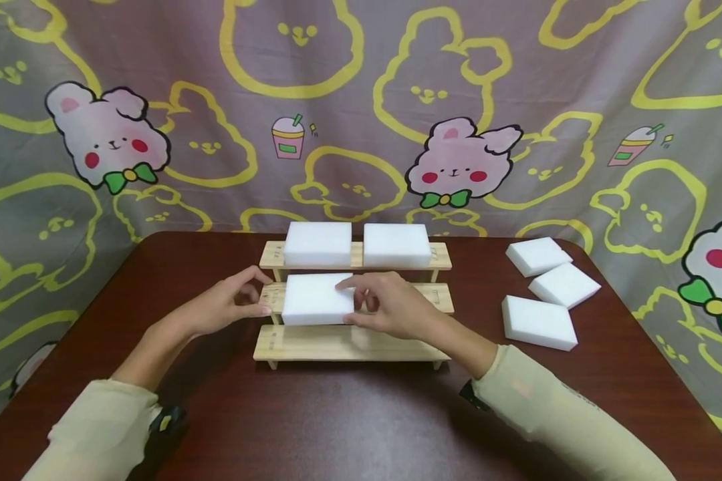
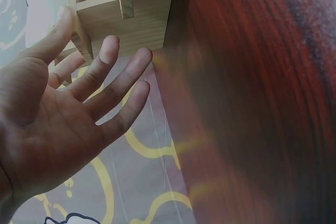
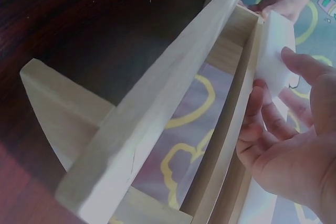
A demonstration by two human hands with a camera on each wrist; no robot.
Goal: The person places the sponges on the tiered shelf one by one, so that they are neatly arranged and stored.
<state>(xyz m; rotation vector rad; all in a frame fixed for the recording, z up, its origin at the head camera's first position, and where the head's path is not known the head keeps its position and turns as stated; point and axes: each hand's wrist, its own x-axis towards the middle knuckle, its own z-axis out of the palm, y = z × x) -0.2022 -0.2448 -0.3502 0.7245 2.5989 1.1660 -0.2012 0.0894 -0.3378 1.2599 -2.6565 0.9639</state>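
A white sponge block (image 1: 317,298) lies on the left part of the middle tier of a three-tier wooden stand (image 1: 343,342). My right hand (image 1: 391,304) pinches its right end, the thumb at the front corner and the index finger over the top. At the stand's left end is my left hand (image 1: 225,304), thumb and index fingertips right at the middle tier's edge. In the left wrist view, the other fingers (image 2: 118,90) are spread and loosely bent below the tier, holding nothing.
Two more white blocks, one at left (image 1: 317,242) and one at right (image 1: 396,244), sit on the top tier. Three loose blocks (image 1: 540,323) lie on the dark table (image 1: 349,421) at right, two of them touching. A patterned curtain (image 1: 349,133) hangs behind the table.
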